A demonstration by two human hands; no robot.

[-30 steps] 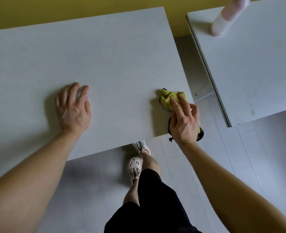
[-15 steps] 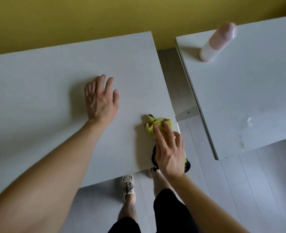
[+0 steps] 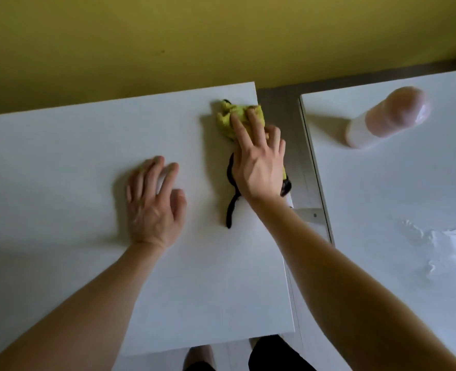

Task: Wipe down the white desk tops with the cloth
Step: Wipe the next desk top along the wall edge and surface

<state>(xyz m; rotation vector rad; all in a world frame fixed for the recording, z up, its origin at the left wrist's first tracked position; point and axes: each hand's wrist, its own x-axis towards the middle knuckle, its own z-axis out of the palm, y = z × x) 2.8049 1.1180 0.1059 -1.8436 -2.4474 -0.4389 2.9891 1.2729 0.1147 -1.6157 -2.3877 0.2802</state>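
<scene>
A crumpled yellow-green cloth (image 3: 228,117) with a black edge lies near the far right corner of the left white desk top (image 3: 61,162). My right hand (image 3: 259,162) presses on it with straight, spread fingers; much of the cloth is hidden under the palm, and a black strip trails out toward me. My left hand (image 3: 154,204) rests flat on the same desk, to the left of the cloth, holding nothing. A second white desk top (image 3: 395,196) stands to the right across a narrow gap.
A white bottle with a pink cap (image 3: 387,120) stands at the back of the right desk. Wet smears (image 3: 435,242) shine on that desk nearer me. A yellow wall (image 3: 194,36) runs behind both desks. My legs show below the near edge.
My right hand has pushed the cloth from the near right edge of the left desk up to its far right corner. My left hand has shifted right along the desk.
</scene>
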